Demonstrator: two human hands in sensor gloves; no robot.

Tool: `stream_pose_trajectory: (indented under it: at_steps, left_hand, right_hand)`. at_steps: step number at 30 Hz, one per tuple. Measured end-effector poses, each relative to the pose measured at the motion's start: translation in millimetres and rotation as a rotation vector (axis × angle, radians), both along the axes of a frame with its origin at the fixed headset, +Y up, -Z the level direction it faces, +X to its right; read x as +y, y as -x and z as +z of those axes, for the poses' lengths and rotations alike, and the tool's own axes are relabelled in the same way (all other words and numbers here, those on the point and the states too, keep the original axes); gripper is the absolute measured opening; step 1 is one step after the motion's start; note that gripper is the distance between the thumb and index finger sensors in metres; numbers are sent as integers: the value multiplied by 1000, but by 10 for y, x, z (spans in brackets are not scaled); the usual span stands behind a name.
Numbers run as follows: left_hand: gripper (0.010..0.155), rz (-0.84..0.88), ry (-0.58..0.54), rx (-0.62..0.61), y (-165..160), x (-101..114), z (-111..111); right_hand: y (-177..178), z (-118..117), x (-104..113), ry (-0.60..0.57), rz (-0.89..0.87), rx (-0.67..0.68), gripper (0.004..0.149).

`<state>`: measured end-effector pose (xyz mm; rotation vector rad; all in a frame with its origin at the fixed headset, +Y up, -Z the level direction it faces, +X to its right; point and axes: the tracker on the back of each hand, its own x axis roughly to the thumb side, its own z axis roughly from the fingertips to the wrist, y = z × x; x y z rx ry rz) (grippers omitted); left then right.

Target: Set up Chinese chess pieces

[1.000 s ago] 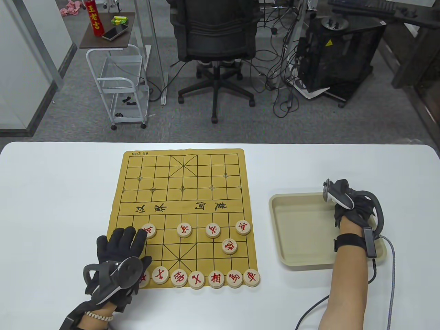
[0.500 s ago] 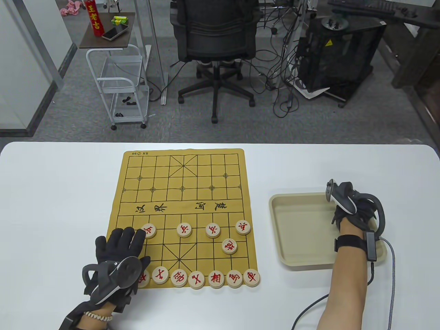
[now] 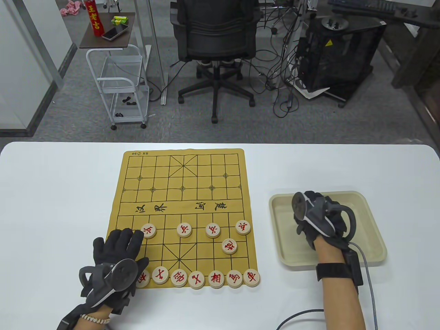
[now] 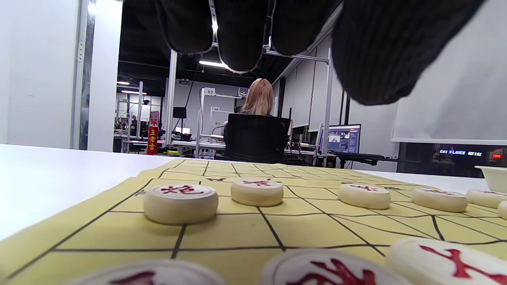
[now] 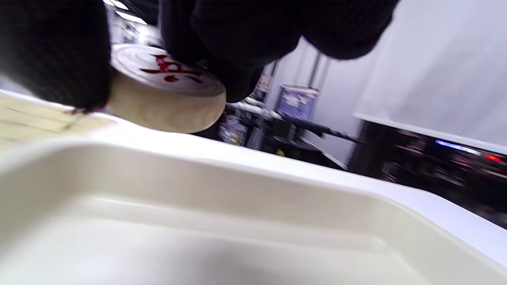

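Chess pieces: red set mostly laid out on near half of the board (image 3: 182, 192). Left to right:

Left hand (image 3: 115, 256) rests palm-down on board's near-left corner, fingers spread flat, holding nothing. It covers the left end of the layout; left wrist view shows a cannon piece (image 4: 180, 203) under the fingertips (image 4: 233, 35), which hang above it without touching.

Soldier row (image 3: 184, 230): four visible on the row just near the river; whether a fifth sits under the left hand, cannot tell. Right cannon (image 3: 229, 246) on its point, one row nearer. Back row (image 3: 197, 279): seven discs along the near edge, leftmost partly under the left hand; anything further left is hidden.

Tray (image 3: 373, 227), right of board, well apart from it. Right hand (image 3: 318, 220) is over the tray; right wrist view shows thumb and fingers pinching one red piece (image 5: 166, 93) by its rim, lifted clear of the tray floor. No other pieces seen in the tray.

Step, as a guess: carry phase of one of the last pieces. Next move likely: take it left across to an open point on the left side, which needs the left hand out of the way, and set it flat, centred on the line crossing, without knocking neighbours.
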<state>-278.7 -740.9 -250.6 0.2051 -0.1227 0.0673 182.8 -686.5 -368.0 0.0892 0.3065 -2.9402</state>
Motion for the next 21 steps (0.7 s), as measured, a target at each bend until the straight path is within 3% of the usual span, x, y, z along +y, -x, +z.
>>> stream_pose_trajectory:
  at_steps: [4, 10, 15, 21]
  left_hand:
    - [81, -1, 0, -15, 0, -4, 14]
    - [81, -12, 2, -50, -48, -11, 47]
    - [81, -33, 22, -82, -116, -42, 41]
    - [80, -74, 71, -129, -225, -97, 49]
  right_hand:
    - [650, 379, 71, -62, -14, 164, 73]
    - [1472, 918, -5, -111, -73, 347, 72]
    - [1787, 1194, -204, -101, -179, 398, 73]
    - [1772, 1342, -343, -137, -187, 408, 73]
